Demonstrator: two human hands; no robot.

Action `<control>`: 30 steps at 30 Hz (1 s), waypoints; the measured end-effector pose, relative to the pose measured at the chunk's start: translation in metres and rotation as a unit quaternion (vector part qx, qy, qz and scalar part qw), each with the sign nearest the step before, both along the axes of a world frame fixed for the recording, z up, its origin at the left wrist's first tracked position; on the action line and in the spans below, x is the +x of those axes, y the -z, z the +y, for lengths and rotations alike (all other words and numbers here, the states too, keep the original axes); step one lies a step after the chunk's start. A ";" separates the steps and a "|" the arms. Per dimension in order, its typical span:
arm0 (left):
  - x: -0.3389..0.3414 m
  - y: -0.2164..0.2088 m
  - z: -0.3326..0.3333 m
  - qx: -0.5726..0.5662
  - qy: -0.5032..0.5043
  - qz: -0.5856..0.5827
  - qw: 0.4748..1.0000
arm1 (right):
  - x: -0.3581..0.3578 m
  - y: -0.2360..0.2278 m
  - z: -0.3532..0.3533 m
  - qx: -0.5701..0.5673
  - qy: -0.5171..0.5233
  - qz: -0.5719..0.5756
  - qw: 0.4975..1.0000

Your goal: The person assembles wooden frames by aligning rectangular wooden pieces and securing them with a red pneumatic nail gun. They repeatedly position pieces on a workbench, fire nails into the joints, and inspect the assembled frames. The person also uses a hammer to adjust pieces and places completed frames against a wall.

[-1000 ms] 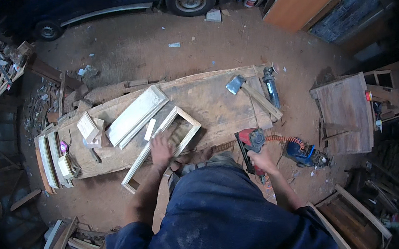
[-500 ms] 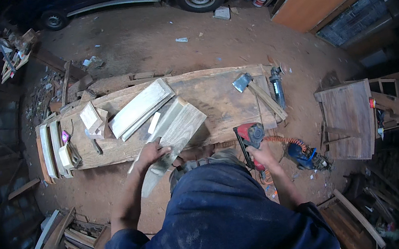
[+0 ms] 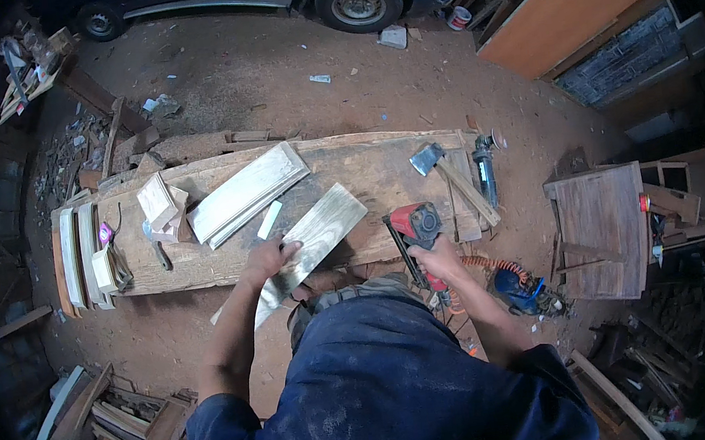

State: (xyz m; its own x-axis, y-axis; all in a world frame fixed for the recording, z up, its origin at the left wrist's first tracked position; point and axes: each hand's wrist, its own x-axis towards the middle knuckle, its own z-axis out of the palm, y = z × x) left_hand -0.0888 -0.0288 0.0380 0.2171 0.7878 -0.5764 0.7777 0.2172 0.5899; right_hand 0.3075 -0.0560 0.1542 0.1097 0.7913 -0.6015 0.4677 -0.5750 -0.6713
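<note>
My left hand (image 3: 268, 259) grips a pale wooden board (image 3: 321, 226) along its left edge, fingers wrapped over it. The board slants across the front edge of the workbench (image 3: 363, 160), its near end reaching back beside my leg. In my right hand (image 3: 437, 260) is a red and black nail gun (image 3: 415, 221), held by the handle just past the bench's front edge. A gap separates the gun from the board. Left of the board lie a small white strip (image 3: 269, 219) and a stack of pale boards (image 3: 251, 193).
A hatchet (image 3: 426, 159) and an angle grinder (image 3: 486, 177) lie at the bench's right end. An orange coiled hose (image 3: 495, 267) runs behind my right hand. Wood blocks (image 3: 158, 201) and upright slats (image 3: 72, 260) occupy the left end. A wooden cabinet (image 3: 599, 233) stands at right.
The nail gun has shifted left and up toward the board. The held board has turned; its far end now shows one broad face, where a second pale surface showed alongside before.
</note>
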 end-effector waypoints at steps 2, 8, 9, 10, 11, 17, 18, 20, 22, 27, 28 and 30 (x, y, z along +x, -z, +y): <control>0.000 -0.003 -0.005 0.022 -0.051 -0.025 0.998 | -0.007 0.000 0.008 0.015 -0.026 -0.036 0.999; 0.015 0.016 -0.017 0.076 -0.123 0.089 0.985 | -0.041 0.000 0.038 0.051 -0.074 -0.063 0.994; 0.015 0.013 -0.015 0.085 -0.127 0.089 0.984 | -0.043 0.005 0.042 0.043 -0.069 -0.056 0.995; 0.017 0.008 -0.015 0.065 -0.103 0.108 0.987 | -0.045 0.008 0.046 0.034 -0.065 -0.049 0.996; 0.017 0.006 -0.016 0.068 -0.101 0.103 0.987 | -0.050 0.009 0.051 0.030 -0.080 -0.056 0.995; 0.017 0.009 -0.022 0.092 -0.122 0.085 0.985 | -0.073 0.022 0.077 0.004 -0.134 -0.127 0.983; 0.016 0.009 -0.022 0.083 -0.124 0.088 0.985 | -0.078 0.015 0.079 0.011 -0.139 -0.122 0.983; 0.016 0.009 -0.022 0.066 -0.124 0.091 0.986 | -0.086 0.010 0.083 0.034 -0.153 -0.128 0.979; 0.016 0.009 -0.021 0.068 -0.132 0.081 0.986 | -0.091 0.009 0.085 0.067 -0.169 -0.148 0.972; 0.014 0.012 -0.024 0.089 -0.143 0.071 0.983 | -0.104 -0.001 0.090 0.037 -0.155 -0.132 0.978; 0.013 0.015 -0.024 0.089 -0.144 0.070 0.983 | -0.106 -0.004 0.091 0.044 -0.155 -0.132 0.978; 0.014 0.020 -0.025 0.088 -0.144 0.067 0.983 | -0.105 -0.002 0.090 0.048 -0.170 -0.129 0.976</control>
